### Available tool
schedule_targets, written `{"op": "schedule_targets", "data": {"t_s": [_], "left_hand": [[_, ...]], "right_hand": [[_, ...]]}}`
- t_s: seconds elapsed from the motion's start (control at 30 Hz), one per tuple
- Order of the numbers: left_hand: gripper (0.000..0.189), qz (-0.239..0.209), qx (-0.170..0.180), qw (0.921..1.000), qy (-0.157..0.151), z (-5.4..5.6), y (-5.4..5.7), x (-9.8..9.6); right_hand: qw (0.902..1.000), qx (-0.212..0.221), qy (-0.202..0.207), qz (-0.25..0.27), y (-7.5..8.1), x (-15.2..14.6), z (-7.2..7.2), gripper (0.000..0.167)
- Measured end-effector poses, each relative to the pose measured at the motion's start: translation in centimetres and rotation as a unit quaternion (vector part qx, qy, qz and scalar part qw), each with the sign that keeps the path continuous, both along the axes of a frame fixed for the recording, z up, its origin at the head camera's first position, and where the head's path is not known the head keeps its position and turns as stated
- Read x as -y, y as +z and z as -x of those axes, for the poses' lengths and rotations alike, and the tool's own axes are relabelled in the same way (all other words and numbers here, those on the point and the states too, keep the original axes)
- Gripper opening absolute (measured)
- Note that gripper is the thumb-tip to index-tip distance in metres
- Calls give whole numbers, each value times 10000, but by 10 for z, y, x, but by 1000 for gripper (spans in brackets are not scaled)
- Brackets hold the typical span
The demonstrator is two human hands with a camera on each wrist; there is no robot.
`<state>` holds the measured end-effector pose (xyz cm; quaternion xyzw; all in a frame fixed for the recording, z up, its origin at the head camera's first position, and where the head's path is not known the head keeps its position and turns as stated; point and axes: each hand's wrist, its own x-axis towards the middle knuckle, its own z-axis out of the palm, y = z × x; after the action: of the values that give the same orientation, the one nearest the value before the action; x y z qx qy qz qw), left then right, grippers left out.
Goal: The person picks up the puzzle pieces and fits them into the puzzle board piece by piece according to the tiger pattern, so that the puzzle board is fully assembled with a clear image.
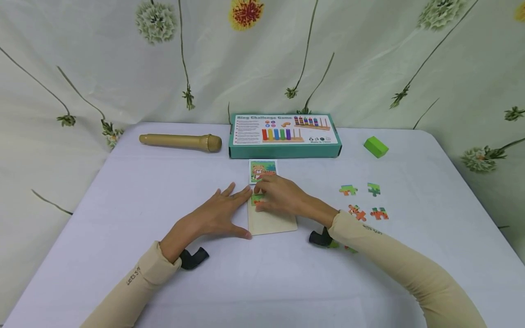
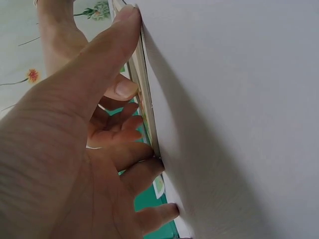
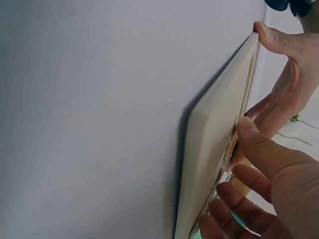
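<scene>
A thin wooden puzzle tray [image 1: 270, 223] lies on the white cloth before me. My left hand [image 1: 217, 212] is spread along its left edge, thumb near the front corner and fingertips at the far one. Over the tray's far part, my right hand [image 1: 283, 196] holds a green and orange puzzle piece [image 1: 257, 199] between thumb and bent fingers, low against the board. In the right wrist view the right thumb [image 3: 256, 139] meets the tray's face beside an orange patch. Just beyond the tray sits a picture card [image 1: 257, 170] with an orange animal, partly covered by my right fingers.
Several loose puzzle pieces [image 1: 357, 212] are scattered to the right, some partly under my right sleeve [image 1: 377, 241]. At the back stand a teal game box [image 1: 285, 151], a gold toy microphone [image 1: 176, 140] on its left and a green block [image 1: 376, 146] on its right.
</scene>
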<state>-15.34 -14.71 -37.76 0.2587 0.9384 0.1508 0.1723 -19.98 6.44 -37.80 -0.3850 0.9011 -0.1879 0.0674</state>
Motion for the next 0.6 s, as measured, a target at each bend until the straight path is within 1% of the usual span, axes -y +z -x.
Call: {"op": "schedule_targets", "data": {"t_s": [0.13,0.4,0.6], "left_hand": [[114,-2,-4,10000,22,0,0,1],[115,78,-15,10000,23,1,-2,-1],[115,103,-8,9999,40,2,-3,0]], "right_hand": [[9999,121,-75,79,-1,-2,0,37],[9984,378,-161,386,-3,-6,2,23],[9972,500,-177,536,-6,-6,4,21]]}}
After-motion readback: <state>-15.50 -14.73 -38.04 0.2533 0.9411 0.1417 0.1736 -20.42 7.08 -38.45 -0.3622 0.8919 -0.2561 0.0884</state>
